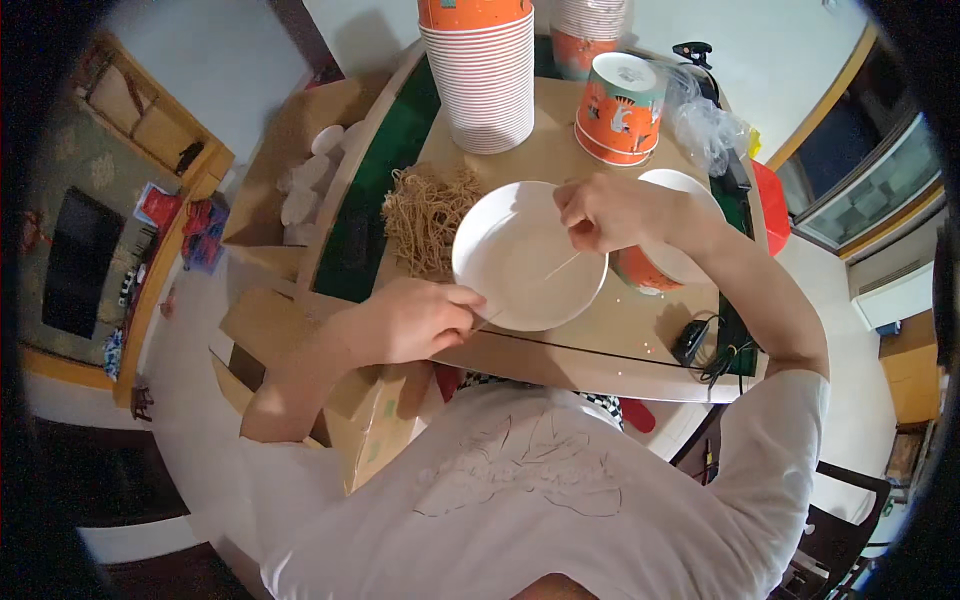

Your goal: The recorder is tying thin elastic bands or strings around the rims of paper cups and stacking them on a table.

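Note:
A white round plate lies on the tan board in front of me. A thin pale strand stretches across the plate between my two hands. My left hand pinches its near end at the plate's lower left rim. My right hand pinches the far end above the plate's upper right rim. A heap of brown dried noodles sits just left of the plate.
A tall stack of orange and white paper cups stands behind the plate, with an upturned orange cup and crumpled clear plastic to the right. A second white plate sits under my right wrist. Cardboard boxes stand on the left. A black cable lies near the board's edge.

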A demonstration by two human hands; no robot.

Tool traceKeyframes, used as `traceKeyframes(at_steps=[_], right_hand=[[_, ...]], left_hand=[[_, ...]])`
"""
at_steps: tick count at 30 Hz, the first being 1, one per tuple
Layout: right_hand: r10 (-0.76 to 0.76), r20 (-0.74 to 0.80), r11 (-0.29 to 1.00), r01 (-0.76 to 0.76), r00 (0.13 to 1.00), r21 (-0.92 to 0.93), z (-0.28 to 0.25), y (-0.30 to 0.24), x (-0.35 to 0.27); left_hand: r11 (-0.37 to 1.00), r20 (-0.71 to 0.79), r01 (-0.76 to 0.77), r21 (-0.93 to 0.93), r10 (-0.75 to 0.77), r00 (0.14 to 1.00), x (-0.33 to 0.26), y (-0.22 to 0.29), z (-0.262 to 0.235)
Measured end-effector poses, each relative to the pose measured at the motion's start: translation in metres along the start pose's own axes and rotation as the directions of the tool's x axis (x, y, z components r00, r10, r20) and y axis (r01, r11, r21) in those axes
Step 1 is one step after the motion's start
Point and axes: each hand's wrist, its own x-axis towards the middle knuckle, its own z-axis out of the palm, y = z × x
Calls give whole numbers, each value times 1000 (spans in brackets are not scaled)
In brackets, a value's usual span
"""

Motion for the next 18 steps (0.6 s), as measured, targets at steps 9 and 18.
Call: traceKeyframes(at_steps=[9,18], right_hand=[[31,-538,953,138,842,271,-18,-39,13],[-275,-783,-583,551,558,597,1,-221,11]], left_hand=[[987,-332,-33,-155,-21,943,46,-11,40],[411,-179,5,-912,-408,895,138,12,38]])
